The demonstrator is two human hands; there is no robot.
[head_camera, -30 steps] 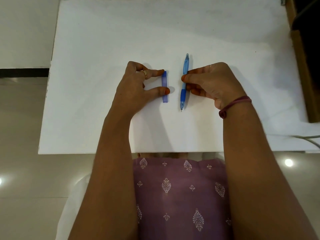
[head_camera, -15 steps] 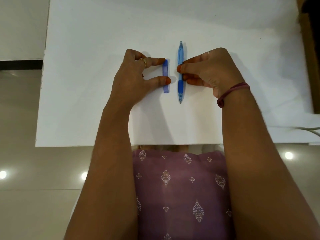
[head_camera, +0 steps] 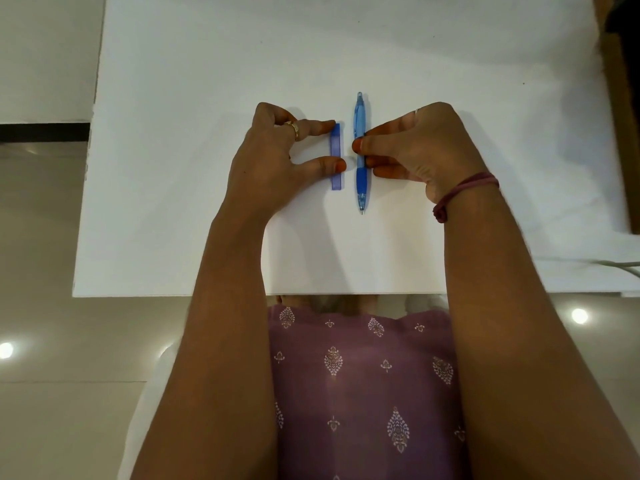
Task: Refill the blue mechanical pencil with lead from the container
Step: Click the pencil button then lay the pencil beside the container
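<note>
In the head view we see both hands resting on the white desk [head_camera: 173, 202], one on each side of the two blue things. The left hand [head_camera: 273, 157] is half open: its forefinger is stretched to the far end of the lead container [head_camera: 336, 156] and its thumb touches the near part of it, so the container lies between these two fingertips; the other fingers are curled in, and one of them wears a ring [head_camera: 295, 127]. The container lies flat on the desk, and we cannot tell if it is pinched or only touched. The right hand [head_camera: 422, 150] is more closed: its thumb presses on the left side of the blue mechanical pencil [head_camera: 360, 150] at the middle of the barrel, and the fingers come against it from the right side, just above the dark blue grip. The pencil lies flat too, its tip pointing toward the person and its cap end away. A pink band [head_camera: 464, 192] goes around the right wrist. Container and pencil lie parallel, just beside each other, with a narrow strip of desk between them. At the right edge a white cable [head_camera: 620, 264] crosses the corner of the desk. Nothing covers the two things except the fingertips themselves.
</note>
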